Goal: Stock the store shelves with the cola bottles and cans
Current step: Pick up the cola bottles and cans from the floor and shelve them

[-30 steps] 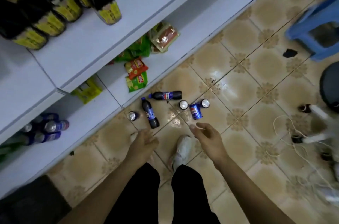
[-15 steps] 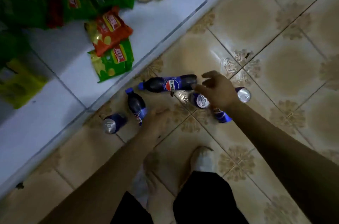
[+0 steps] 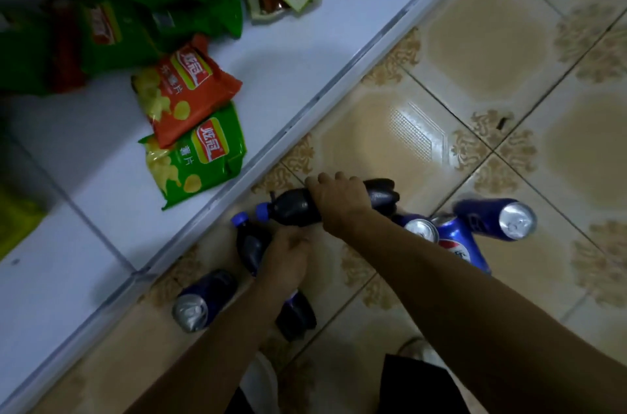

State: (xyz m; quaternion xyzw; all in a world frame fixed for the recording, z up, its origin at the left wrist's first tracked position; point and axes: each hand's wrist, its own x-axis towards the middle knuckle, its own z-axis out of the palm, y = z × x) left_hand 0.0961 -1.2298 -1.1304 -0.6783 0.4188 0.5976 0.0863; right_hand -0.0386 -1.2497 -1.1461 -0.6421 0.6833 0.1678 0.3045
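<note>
right hand (image 3: 339, 201) curls round a dark blue-capped plastic cola bottle (image 3: 294, 211); left hand (image 3: 288, 257) grips a 2nd dark bottle (image 3: 250, 244) on the beige tiled floor (image 3: 475, 57).

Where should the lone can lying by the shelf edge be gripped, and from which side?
Round the blue middle of the can, from above: it lies on its side, curved wall exposed, silver end toward the camera.

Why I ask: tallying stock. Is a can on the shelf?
No, the shelf holds only snack bags; four cans lie on the floor.
</note>
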